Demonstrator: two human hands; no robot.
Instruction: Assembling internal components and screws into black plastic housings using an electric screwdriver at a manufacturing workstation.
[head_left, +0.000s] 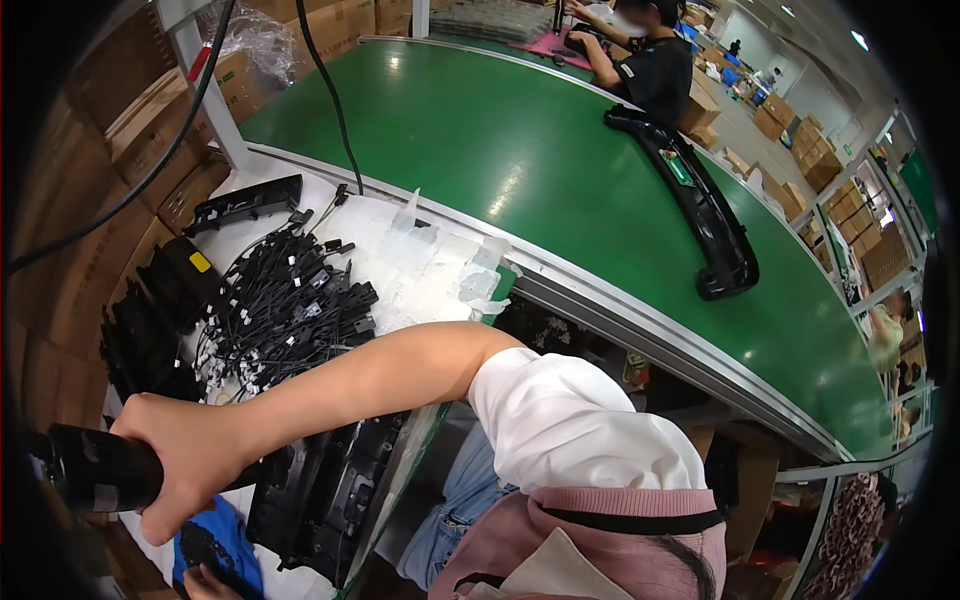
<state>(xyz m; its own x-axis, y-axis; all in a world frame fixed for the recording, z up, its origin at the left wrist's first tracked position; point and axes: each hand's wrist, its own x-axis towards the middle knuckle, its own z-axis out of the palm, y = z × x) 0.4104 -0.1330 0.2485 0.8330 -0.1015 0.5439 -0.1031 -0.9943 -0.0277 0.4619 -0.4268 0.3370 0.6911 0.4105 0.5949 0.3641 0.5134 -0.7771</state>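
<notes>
My right arm reaches across to the left, and my right hand (190, 455) is closed around a thick, glossy black cylindrical piece (105, 470) at the left rim. The far end of that piece fades into the dark edge of the picture. Low in the view, only the fingertips of my left hand (205, 583) show, drawn together beside a blue bag (225, 530) with small black bits on it. What they pinch, if anything, cannot be made out. Long black plastic housings (335, 490) lie to the right of the blue bag, partly under my right forearm.
Beyond my arm lies a heap of black cables with white connectors (290, 300), with black housings (160, 330) to its left. A green conveyor (450, 130) carries a long curved black part (700, 210). A co-worker (655, 70) sits across it. Black cords hang at upper left.
</notes>
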